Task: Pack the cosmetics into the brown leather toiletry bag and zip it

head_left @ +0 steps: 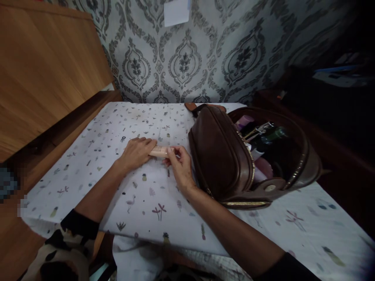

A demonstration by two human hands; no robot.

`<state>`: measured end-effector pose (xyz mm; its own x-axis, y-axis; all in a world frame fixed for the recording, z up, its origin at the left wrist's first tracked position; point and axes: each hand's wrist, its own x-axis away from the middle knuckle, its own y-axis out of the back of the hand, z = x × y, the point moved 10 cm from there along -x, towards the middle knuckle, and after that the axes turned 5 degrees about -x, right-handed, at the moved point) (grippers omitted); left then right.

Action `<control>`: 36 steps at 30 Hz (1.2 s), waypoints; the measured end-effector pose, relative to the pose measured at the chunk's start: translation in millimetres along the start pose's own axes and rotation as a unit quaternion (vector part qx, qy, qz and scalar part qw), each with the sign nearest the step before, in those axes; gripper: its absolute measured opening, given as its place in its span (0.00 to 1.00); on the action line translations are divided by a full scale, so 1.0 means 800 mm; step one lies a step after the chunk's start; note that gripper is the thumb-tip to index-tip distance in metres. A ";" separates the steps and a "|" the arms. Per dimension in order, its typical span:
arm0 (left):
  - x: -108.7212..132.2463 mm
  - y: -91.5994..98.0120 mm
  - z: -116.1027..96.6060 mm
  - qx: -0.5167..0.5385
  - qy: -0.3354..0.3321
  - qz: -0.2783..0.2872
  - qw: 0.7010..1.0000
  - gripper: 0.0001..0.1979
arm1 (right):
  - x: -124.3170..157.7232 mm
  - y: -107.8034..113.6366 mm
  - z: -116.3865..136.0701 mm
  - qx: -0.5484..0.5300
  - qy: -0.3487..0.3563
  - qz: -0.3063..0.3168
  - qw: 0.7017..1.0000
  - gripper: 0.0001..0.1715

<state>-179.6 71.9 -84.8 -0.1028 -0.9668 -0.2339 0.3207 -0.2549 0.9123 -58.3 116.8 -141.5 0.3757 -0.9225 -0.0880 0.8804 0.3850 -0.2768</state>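
Note:
A small peach-coloured cosmetic tube (159, 151) is held between my two hands, just above or against the patterned cloth. Its left end lies in the fingers of my left hand (139, 152), which are closed around it, palm down. The thumb and fingers of my right hand (182, 167) pinch the other end, so that end is partly hidden. Close by my right hand stands a brown leather toiletry bag (215, 152), unzipped and open. Inside it show a pinkish-purple item (244, 121), a green bottle (275, 134) and a pink rounded thing (264, 168).
The table (117, 121) wears a white cloth with palms, flamingos and pineapples. A wooden cabinet (49, 66) rises on the left. Behind is a wall (184, 62) with damask wallpaper and a white paper (176, 13). Dark furniture stands at the right, poorly lit.

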 end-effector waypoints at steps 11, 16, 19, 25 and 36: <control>0.002 -0.003 0.042 -0.029 0.042 -0.008 0.999 0.09 | -0.004 0.002 -0.022 0.004 -0.047 0.001 0.999 0.23; 0.002 -0.002 0.041 -0.023 0.039 -0.023 0.999 0.09 | -0.003 0.002 -0.020 0.019 -0.051 0.011 0.998 0.24; 0.004 0.001 0.043 -0.016 0.043 -0.046 0.998 0.09 | 0.000 -0.002 -0.018 0.017 -0.059 0.027 0.998 0.23; 0.006 0.006 0.042 -0.028 0.040 -0.065 0.997 0.10 | 0.003 -0.004 -0.017 0.006 -0.084 0.028 0.996 0.23; 0.010 0.028 0.045 -0.043 0.057 -0.134 0.988 0.11 | 0.009 -0.014 -0.018 -0.063 -0.103 0.038 0.992 0.27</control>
<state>-206.9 58.8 -54.1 -0.0897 -0.8592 -0.5037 0.3760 -0.4975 0.7817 -69.2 105.4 -152.9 0.5019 -0.8611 0.0815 0.8092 0.4342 -0.3958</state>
